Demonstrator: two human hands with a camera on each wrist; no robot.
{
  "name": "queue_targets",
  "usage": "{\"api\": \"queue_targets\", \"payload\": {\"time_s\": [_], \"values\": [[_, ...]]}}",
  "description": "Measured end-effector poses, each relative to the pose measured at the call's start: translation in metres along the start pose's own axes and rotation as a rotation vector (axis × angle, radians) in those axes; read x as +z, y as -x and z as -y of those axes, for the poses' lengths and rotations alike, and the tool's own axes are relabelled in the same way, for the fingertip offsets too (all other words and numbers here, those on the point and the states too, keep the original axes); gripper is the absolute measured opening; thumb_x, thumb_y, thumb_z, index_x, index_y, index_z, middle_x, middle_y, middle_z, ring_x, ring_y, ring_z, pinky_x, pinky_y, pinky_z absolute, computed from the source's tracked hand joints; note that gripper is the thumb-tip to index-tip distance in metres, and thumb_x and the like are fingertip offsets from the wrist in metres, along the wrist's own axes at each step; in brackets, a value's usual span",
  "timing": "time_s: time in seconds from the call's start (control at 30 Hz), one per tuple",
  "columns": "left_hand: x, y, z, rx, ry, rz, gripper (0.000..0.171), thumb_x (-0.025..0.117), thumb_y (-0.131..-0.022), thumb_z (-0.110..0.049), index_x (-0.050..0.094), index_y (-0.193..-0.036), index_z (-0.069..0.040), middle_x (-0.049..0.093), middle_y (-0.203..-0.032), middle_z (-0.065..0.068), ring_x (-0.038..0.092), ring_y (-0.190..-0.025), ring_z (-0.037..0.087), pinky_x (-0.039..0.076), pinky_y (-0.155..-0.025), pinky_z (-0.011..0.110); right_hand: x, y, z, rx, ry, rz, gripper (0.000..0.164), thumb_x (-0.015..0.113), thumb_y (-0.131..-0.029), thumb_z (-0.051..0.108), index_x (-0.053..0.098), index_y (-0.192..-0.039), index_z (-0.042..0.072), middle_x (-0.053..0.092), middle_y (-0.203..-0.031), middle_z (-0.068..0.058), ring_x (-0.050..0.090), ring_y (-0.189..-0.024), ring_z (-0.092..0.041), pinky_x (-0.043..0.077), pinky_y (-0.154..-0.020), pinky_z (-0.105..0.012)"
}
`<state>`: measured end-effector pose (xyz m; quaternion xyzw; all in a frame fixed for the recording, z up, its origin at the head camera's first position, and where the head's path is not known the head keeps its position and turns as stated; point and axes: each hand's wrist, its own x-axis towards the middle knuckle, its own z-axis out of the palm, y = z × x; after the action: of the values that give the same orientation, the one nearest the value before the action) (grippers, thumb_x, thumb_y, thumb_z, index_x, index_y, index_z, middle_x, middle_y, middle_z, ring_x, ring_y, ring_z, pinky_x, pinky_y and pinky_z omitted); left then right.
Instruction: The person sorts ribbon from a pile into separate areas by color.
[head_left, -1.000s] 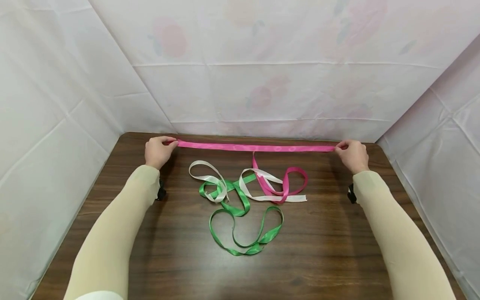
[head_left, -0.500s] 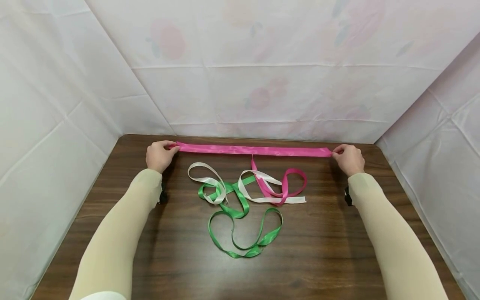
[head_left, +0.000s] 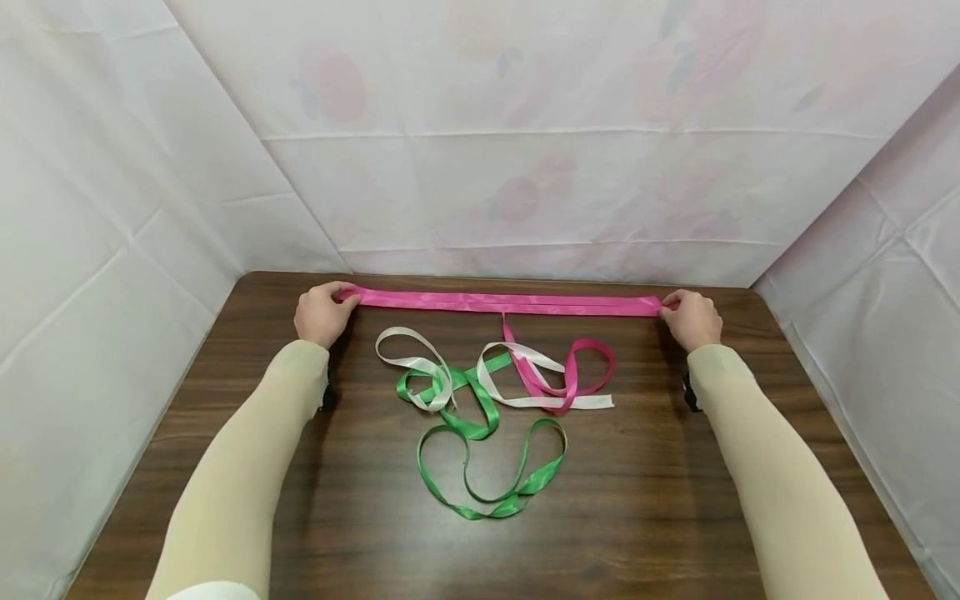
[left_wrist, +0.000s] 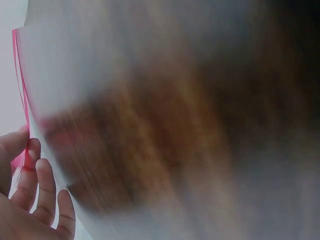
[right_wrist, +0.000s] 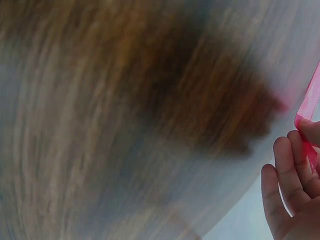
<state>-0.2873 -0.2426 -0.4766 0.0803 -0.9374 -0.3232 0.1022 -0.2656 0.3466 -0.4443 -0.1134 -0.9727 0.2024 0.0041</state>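
A pink satin ribbon [head_left: 465, 302] stretches straight across the far side of the table, a thin line running along its length. My left hand [head_left: 322, 317] pinches its left end between thumb and forefinger. At the other end, my right hand [head_left: 692, 320] pinches it the same way. In the left wrist view, two pink strands [left_wrist: 21, 80] run from the left thumb and forefinger, the other fingers apart. The right wrist view has the ribbon [right_wrist: 311, 95] passing under the thumb, with a short tail below. A looped pink length [head_left: 572, 367] lies nearer me, its upper tip meeting the stretched ribbon.
White ribbon [head_left: 592, 402] crosses the pink loops, and another white loop [head_left: 395, 330] overlaps a green ribbon [head_left: 490, 412] on the left. A second green ribbon [head_left: 540, 477] lies curled closer to me. Pale cloth walls [head_left: 450, 192] enclose the brown wooden table [head_left: 637, 533] behind and at both sides.
Both hands have come slightly inward and nearer me. The stretched ribbon, a narrow band a second ago, now looks wider with a lengthwise line showing. The ribbons on the table lie as before.
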Motion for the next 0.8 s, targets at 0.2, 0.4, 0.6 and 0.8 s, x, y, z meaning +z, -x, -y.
{"api": "queue_targets", "payload": {"time_s": [0.2, 0.4, 0.6, 0.8], "values": [[-0.002, 0.001, -0.002, 0.021, -0.067, 0.049, 0.032, 0.066, -0.101, -0.029, 0.074, -0.125, -0.009, 0.071, -0.128, 0.023, 0.065, -0.114, 0.048, 0.052, -0.09, 0.061, 0.004, -0.003, -0.002, -0.048, 0.033, 0.037, 0.033, 0.058, -0.105, 0.023, 0.066, -0.135, 0.011, 0.062, -0.14, -0.025, 0.056, -0.127, -0.051, 0.042, -0.099, -0.071], [-0.002, 0.0, -0.002, 0.052, -0.174, 0.113, 0.033, 0.063, -0.103, -0.028, 0.073, -0.129, -0.012, 0.067, -0.13, 0.024, 0.062, -0.119, 0.049, 0.049, -0.095, 0.061, 0.005, -0.005, -0.003, -0.048, 0.066, 0.062, 0.034, 0.057, -0.106, 0.024, 0.067, -0.138, 0.016, 0.056, -0.147, -0.026, 0.051, -0.133, -0.052, 0.041, -0.1, -0.071], [-0.002, 0.0, -0.004, 0.049, -0.203, 0.131, 0.033, 0.064, -0.102, -0.03, 0.073, -0.13, -0.014, 0.066, -0.13, 0.024, 0.061, -0.121, 0.048, 0.047, -0.096, 0.06, 0.002, -0.004, -0.007, -0.044, 0.106, 0.072, 0.033, 0.058, -0.105, 0.026, 0.069, -0.135, 0.017, 0.057, -0.145, -0.027, 0.053, -0.131, -0.052, 0.043, -0.097, -0.07], [-0.002, 0.001, -0.009, 0.06, -0.2, 0.146, 0.033, 0.066, -0.101, -0.031, 0.074, -0.128, -0.014, 0.066, -0.122, 0.024, 0.062, -0.116, 0.046, 0.047, -0.095, 0.06, -0.001, -0.003, -0.015, -0.038, 0.107, 0.08, 0.034, 0.058, -0.106, 0.03, 0.068, -0.136, 0.017, 0.056, -0.145, -0.028, 0.054, -0.129, -0.053, 0.042, -0.097, -0.072]]}}
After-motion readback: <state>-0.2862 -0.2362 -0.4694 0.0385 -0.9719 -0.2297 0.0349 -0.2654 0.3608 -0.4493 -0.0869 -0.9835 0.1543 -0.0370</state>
